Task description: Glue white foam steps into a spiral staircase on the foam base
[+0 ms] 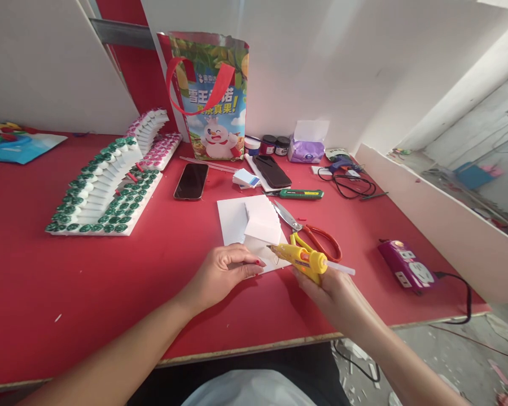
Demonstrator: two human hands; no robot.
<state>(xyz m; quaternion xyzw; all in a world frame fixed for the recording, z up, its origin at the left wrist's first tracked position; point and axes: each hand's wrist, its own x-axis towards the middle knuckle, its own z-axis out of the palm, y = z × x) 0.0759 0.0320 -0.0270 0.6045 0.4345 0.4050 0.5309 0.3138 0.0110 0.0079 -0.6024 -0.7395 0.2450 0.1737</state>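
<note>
My right hand is wrapped round the handle of a yellow hot glue gun, with a clear glue stick poking out of its back. The gun's nozzle points left, just over a white card. My left hand is closed, thumb and fingers pinching at the card's near edge. Behind the nozzle, several small white pieces stand fanned in overlapping steps on a white base sheet. Scissors with red handles lie right beside the sheet, partly behind the gun.
A green utility knife, a phone and a dark case lie beyond. At left stands a white stepped model with green rosettes. A printed bag stands by the wall. A purple corded box sits right, near a low white panel.
</note>
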